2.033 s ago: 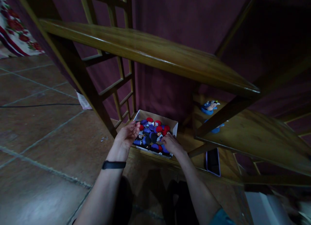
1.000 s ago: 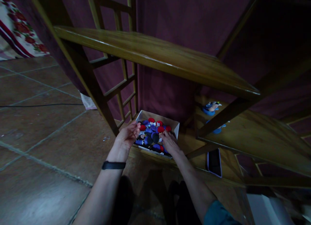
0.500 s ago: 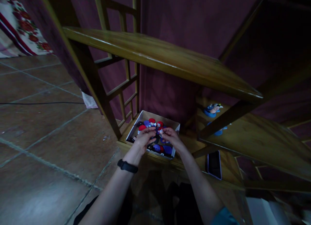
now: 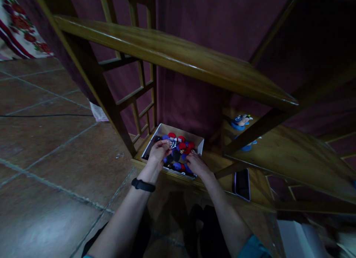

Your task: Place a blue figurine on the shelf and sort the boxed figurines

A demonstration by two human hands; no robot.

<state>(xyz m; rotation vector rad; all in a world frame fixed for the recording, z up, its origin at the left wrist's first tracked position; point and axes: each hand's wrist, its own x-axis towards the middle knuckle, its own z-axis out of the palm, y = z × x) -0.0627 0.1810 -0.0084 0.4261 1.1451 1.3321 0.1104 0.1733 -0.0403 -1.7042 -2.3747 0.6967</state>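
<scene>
1. Left hand (image 4: 159, 151) reaches forward and down into a cardboard box (image 4: 199, 143), wrist bent, fingers curled over the left part of the contents. Fingertips pinch at something small and pale near the back of the pile; too blurred to say whether it is actually held.
2. A black wristband (image 4: 143, 185) sits on the left forearm, just behind the hand.
3. Right hand (image 4: 195, 163) lies palm down at the box's near right corner, fingers loosely bent and resting on the contents. Cannot tell whether anything is gripped beneath it.
4. Between the two hands and just beyond them, the box is filled with small toy figures (image 4: 181, 148), red and blue-purple rounded pieces jumbled together, some with pale patches. They are heaped to about the rim.
5. The box stands on the lowest shelf board (image 4: 217, 162) of a wooden shelf unit, against a dark purple wall.
6. To the right of the right hand, on the same board, a phone (image 4: 242, 184) lies flat, well apart from the box.
7. Further right and higher, on a second shelf (image 4: 292, 154), a blue figure (image 4: 240, 121) stands alone.
8. Above both hands runs the upper shelf plank (image 4: 172, 57).
9. Left of the left hand: brown floor tiles (image 4: 55, 157).
</scene>
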